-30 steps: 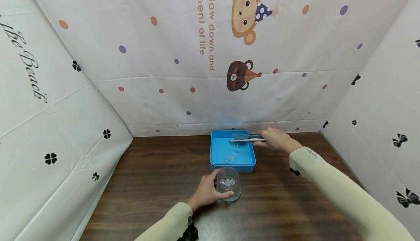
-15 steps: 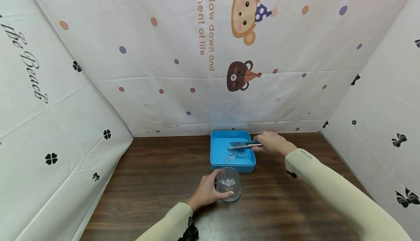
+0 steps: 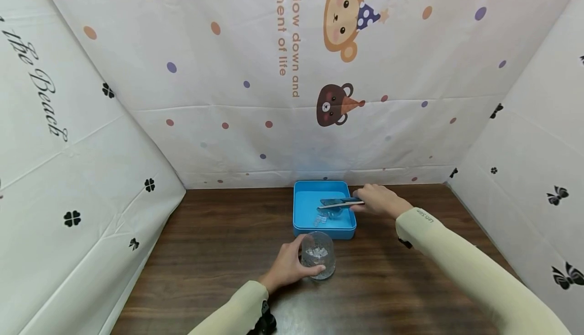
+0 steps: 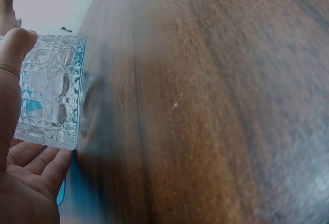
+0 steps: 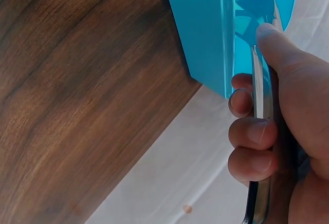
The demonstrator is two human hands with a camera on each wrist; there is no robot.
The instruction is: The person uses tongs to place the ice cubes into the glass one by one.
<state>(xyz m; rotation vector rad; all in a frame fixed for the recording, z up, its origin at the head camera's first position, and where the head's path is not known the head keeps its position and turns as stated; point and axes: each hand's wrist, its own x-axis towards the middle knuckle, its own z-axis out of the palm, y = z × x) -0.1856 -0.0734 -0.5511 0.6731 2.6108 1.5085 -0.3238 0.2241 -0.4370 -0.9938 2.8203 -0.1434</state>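
My left hand [image 3: 288, 265] grips a clear cut-glass tumbler [image 3: 320, 261] from its left side, thumb across the near side. Clear ice-like cubes [image 3: 316, 253] lie inside the glass. In the left wrist view the patterned wall of the glass [image 4: 51, 88] shows between thumb and fingers. With fingers curled round them, my right hand [image 3: 380, 199] holds metal tongs [image 3: 337, 204]. Their tips reach down into a blue tray [image 3: 301, 218], over several clear cubes [image 3: 321, 220]. In the right wrist view the slotted, fork-like tong ends [image 5: 254, 0] stand apart inside the tray.
The glass stands on the dark wooden table [image 3: 228, 254], just in front of the tray. Behind the table hangs a white printed cloth [image 3: 219, 81], close to the tray's far side. More white cloth [image 3: 524, 183] borders the right side, and the left too.
My right hand has brought the tongs nearer and slightly left, over the loose cubes in the tray, their arms drawing closer together. The left hand and glass have stayed put.
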